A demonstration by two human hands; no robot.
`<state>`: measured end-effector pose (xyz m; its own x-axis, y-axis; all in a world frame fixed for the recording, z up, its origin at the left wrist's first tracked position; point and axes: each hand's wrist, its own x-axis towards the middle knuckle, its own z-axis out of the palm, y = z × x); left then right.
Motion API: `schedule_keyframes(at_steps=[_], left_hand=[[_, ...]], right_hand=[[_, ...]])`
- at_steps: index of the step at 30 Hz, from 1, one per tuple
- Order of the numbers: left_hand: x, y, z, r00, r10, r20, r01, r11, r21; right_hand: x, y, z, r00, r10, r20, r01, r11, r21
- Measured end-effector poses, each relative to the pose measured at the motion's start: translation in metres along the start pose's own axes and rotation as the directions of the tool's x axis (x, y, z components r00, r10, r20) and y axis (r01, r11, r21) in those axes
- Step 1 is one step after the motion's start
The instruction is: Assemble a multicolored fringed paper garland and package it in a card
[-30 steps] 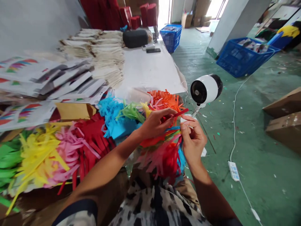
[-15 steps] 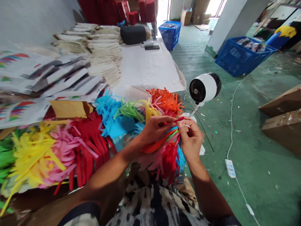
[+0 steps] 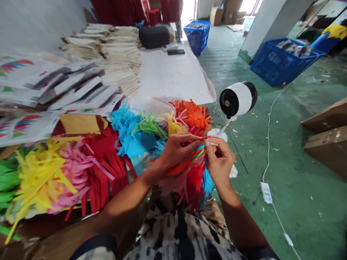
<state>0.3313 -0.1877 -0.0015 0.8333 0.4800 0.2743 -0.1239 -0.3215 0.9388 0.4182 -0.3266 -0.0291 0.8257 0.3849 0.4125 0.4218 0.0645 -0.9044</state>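
Note:
Both hands meet over my lap, pinching a narrow twisted piece of red tissue paper [image 3: 205,138] between the fingertips. My left hand [image 3: 177,150] grips its left part, while my right hand [image 3: 220,155] closes on the right end beside a thin white strand. Below them hangs a bunch of tissue-paper tassels [image 3: 193,184] in red, pink, orange, green and blue. Just beyond the hands lie blue fringed paper [image 3: 138,139], a green tassel [image 3: 151,126], a yellow tassel [image 3: 175,122] and orange fringe [image 3: 193,113]. How the strand joins the red paper is hidden by the fingers.
To the left are yellow [image 3: 40,177], pink [image 3: 77,169] and red fringed paper [image 3: 104,162]. Printed packets [image 3: 78,90] and cream stacks [image 3: 121,61] lie behind. A white fan [image 3: 240,99] stands at right, near a power strip [image 3: 266,192], cardboard boxes [image 3: 328,148] and a blue crate [image 3: 282,65].
The hands stay in nearly the same place, with the fingers shifting slightly on the red paper. The whole view has moved a little.

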Motion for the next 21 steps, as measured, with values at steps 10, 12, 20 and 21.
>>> schedule_keyframes(at_steps=[10,12,20,21], left_hand=[[0.001,0.001,-0.007,0.961,-0.263,0.081,0.275,0.903,-0.331],[0.001,0.003,-0.008,0.949,-0.297,0.105,0.315,0.877,-0.364],[0.007,0.002,-0.01,0.91,-0.345,0.231,0.411,0.824,-0.39],[0.008,0.0,-0.009,0.916,-0.339,0.213,0.397,0.838,-0.375]], right_hand=[[-0.002,-0.001,0.001,0.998,0.002,0.061,-0.004,1.0,0.031],[-0.002,-0.001,0.002,0.996,0.036,0.08,-0.039,0.998,0.045],[0.0,0.001,0.005,0.977,0.168,0.128,-0.185,0.974,0.131],[0.001,0.0,0.005,0.973,0.186,0.136,-0.205,0.969,0.137]])
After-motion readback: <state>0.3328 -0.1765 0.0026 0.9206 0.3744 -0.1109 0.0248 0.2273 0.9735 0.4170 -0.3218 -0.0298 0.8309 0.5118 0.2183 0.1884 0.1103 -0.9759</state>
